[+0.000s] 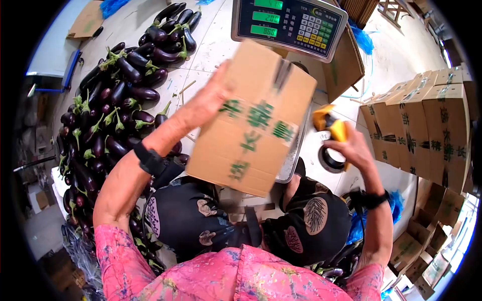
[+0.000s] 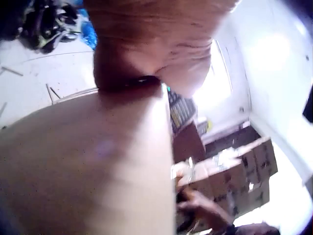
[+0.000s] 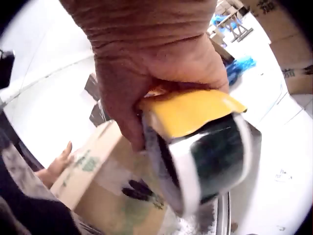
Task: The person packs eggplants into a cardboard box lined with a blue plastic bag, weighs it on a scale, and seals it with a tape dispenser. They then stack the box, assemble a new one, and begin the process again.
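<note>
A closed cardboard box with green printed characters sits tilted in front of the person, over the scale's metal platform. My left hand grips its far left edge; in the left wrist view the palm folds over the board's rim, hiding the fingertips. To the right of the box, my right hand holds a yellow tape dispenser, carrying a wide roll of dark tape, clear of the box. In the right wrist view, the box side shows a printed eggplant picture.
A large heap of eggplants lies on the left. The scale's display panel stands beyond the box. Packed boxes are stacked at the right, with open cartons below them. A dark ring lies on the floor near the right hand.
</note>
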The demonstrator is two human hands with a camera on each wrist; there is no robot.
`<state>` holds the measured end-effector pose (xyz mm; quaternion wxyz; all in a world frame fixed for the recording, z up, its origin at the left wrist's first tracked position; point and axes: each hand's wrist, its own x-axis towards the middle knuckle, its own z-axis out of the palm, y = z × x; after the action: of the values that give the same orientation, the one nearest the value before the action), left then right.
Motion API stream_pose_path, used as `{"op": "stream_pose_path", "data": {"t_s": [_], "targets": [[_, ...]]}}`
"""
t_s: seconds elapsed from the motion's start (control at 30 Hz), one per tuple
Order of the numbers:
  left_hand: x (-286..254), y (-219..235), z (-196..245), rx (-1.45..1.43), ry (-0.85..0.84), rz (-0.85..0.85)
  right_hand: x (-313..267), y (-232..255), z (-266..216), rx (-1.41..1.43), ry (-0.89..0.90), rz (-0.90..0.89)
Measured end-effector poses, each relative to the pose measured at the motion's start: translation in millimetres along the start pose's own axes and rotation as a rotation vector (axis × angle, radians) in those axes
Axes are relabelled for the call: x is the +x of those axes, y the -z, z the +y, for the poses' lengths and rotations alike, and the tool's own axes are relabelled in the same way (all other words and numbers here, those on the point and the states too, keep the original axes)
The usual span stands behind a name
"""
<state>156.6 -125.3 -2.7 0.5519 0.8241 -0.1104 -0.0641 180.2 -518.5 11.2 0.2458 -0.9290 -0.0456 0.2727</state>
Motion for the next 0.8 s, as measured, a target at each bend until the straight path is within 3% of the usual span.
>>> {"op": "stream_pose_path", "data": {"t_s": [0.07, 0.17, 0.2, 0.23, 0.33, 0.37, 0.43, 0.47, 0.53, 0.6, 0.67, 0.73, 0.77, 0.8], "targets": [[2.7, -18.9, 8.7, 0.086, -0.102, -0.076, -28.9, 34.7, -12.9, 0.435, 0.119, 0.14], [8.3, -50.5, 27.0, 0.276, -0.151, -0.293, -50.1, 63.3, -17.3, 0.934, 0.12, 0.121], [11.9, -63.8, 34.8, 0.387, -0.18, -0.376, -50.7, 63.9, -29.8, 0.989, 0.14, 0.163], [12.3, -83.4, 28.9, 0.544, -0.337, -0.335, -48.6, 63.3, -41.7, 1.005, 0.142, 0.168], [5.6, -92.8, 10.3, 0.506, -0.452, -0.348, -29.0, 65.7, -49.9, 0.843, 0.229, 0.092], [1.3, -91.0, 4.3, 0.526, -0.458, -0.244, -21.2, 65.6, -52.3, 0.777, 0.224, 0.05], [-11.0, -79.2, -17.3, 0.401, -0.256, 0.014, -1.1, 57.9, -50.6, 0.754, 0.135, -0.064], [-18.2, -70.4, -31.3, 0.337, -0.155, 0.143, 10.9, 47.3, -53.7, 0.697, 0.174, -0.047], [-37.2, -46.7, -82.2, 0.097, 0.408, 0.107, 39.0, 26.2, -46.2, 0.778, 0.015, -0.169], [-81.6, -36.5, -113.8, -0.157, 0.735, 0.05, 38.2, 21.1, -72.5, 0.784, 0.038, -0.246], [-117.8, -39.9, -122.5, -0.534, 1.084, 0.123, 43.0, 3.0, -83.6, 0.832, 0.106, -0.233], [-172.7, -58.8, -214.3, -0.986, 1.158, -0.033, 46.7, -15.6, -106.1, 0.874, 0.116, -0.275], [-167.8, -53.4, -175.4, -1.099, 1.112, -0.032, 45.6, -24.2, -121.5, 0.858, 0.15, -0.296], [-173.0, -48.1, -163.6, -1.044, 1.127, -0.086, 45.8, -32.1, -134.8, 0.84, 0.185, -0.318]]}}
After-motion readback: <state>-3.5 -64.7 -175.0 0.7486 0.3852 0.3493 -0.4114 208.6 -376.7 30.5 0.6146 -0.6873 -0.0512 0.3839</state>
